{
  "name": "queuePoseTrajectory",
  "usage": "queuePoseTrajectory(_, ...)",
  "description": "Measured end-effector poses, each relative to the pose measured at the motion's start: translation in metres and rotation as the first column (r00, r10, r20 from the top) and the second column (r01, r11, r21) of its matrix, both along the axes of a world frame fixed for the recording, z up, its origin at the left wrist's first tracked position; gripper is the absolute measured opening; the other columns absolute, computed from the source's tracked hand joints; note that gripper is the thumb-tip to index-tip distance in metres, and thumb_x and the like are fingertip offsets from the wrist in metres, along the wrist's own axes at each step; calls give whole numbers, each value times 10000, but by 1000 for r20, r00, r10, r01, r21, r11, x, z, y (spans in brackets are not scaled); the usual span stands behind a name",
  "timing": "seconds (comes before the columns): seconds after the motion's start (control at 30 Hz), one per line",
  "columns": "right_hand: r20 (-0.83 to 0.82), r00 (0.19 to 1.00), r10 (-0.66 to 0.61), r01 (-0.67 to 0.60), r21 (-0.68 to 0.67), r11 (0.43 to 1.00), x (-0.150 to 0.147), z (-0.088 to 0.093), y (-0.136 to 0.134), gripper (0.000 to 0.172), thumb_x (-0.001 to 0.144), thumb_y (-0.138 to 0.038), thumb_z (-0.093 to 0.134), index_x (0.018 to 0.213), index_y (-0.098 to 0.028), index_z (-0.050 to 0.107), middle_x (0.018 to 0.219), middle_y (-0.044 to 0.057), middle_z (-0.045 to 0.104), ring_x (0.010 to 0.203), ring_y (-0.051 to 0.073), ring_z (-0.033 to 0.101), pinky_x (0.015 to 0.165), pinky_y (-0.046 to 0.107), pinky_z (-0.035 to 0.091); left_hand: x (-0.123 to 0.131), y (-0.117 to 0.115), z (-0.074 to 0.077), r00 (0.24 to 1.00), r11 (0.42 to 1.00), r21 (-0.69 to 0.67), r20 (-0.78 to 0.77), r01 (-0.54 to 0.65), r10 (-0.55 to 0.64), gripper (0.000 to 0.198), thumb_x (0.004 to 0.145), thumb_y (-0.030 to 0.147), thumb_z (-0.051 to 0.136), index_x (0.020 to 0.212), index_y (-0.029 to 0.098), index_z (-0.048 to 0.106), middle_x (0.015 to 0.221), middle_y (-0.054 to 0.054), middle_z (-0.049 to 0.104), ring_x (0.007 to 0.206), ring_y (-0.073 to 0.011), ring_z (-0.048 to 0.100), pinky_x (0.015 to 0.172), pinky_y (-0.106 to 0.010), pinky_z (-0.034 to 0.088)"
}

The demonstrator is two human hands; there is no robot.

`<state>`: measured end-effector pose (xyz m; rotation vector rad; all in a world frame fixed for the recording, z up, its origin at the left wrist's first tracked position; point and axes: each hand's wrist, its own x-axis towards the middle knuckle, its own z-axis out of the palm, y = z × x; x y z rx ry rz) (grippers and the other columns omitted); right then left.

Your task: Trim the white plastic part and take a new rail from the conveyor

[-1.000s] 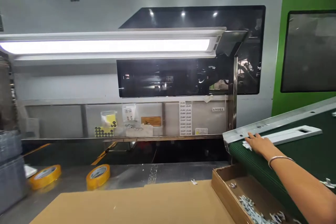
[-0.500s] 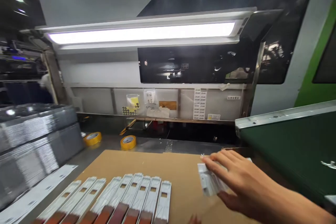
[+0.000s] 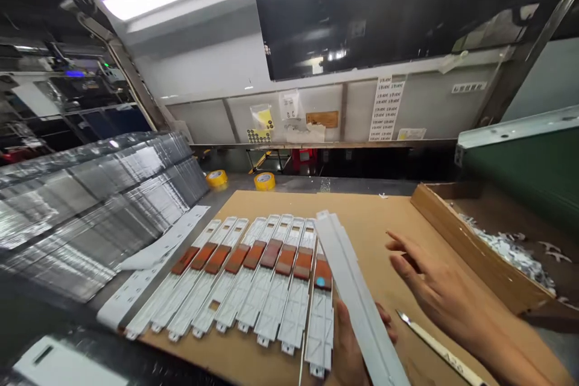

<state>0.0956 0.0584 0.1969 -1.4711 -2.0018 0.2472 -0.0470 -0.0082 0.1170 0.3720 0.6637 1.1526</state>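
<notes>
A long white plastic strip [image 3: 357,295] stands tilted in my left hand [image 3: 347,344], whose fingers wrap round it from below and on both sides. To the right of the strip is my right hand [image 3: 434,280], its fingers stretched out and touching nothing that I can see. Below it a craft knife [image 3: 436,344] with a pale handle lies on the cardboard sheet [image 3: 375,217]. Left of the held strip, several similar white strips lie in a slanted row, each crossed by a reddish-brown band [image 3: 270,253]. A blue dot marks the nearest one.
Wrapped grey stacks [image 3: 90,205] line the left side, beside a white paper strip [image 3: 154,253]. Two rolls of yellow tape [image 3: 265,181] sit behind the cardboard. At right, an open cardboard box [image 3: 488,259] contains small white plastic pieces. A machine front with labels rises behind.
The view has tipped down and shifted. My right hand, earlier at the end of a white piece, is now apart with nothing in it. My left hand now shows, holding the strip.
</notes>
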Motion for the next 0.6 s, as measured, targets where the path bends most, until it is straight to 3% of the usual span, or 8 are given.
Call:
queuePoseTrajectory(0.1,70,989,-133,139,-83,987,39,-62,-17,556,912,-567,342,1172,-137,579,1046,132,685,813,236,684,634,341,572,-14,3,1,987,986,-159,144,-44,67,808,543,889,547,751,114,635,624,-49,581,582,-125,535,598,-245,385)
queuePoseTrajectory(0.13,107,983,-152,163,-102,981,50,-84,-24,562,877,-574,358,1119,-134,612,1067,153,680,877,284,676,695,405,571,-18,4,2,984,983,-177,167,-39,69,788,546,869,577,759,113,638,641,-46,585,592,-128,543,606,-245,395)
queuePoseTrajectory(0.23,203,950,-237,260,-95,961,72,-141,-50,568,786,-563,354,954,-117,665,1051,236,665,932,443,631,728,625,505,-27,5,7,970,981,-182,220,-61,101,722,657,804,563,777,98,646,684,-41,588,610,-130,561,619,-244,421)
queuePoseTrajectory(0.3,234,933,-272,297,-80,952,77,-163,-67,544,787,-538,348,952,-126,663,1095,242,648,984,466,601,729,658,479,-29,5,9,960,976,-190,237,-104,149,684,776,746,477,782,84,650,715,-49,596,616,-130,573,616,-241,434)
queuePoseTrajectory(0.4,245,923,-298,322,-62,945,74,-176,-86,469,841,-480,322,935,-146,638,1127,227,633,1040,445,567,775,631,458,-31,6,10,942,966,-223,274,-133,193,674,860,681,392,804,64,656,737,-62,604,614,-131,579,624,-246,457)
queuePoseTrajectory(0.6,119,931,-345,355,-75,932,67,-166,-103,356,894,-479,332,865,-201,554,873,146,648,885,336,614,779,492,480,-39,12,12,927,944,-262,259,-203,271,618,863,654,422,805,89,666,739,-61,614,622,-141,583,613,-258,485)
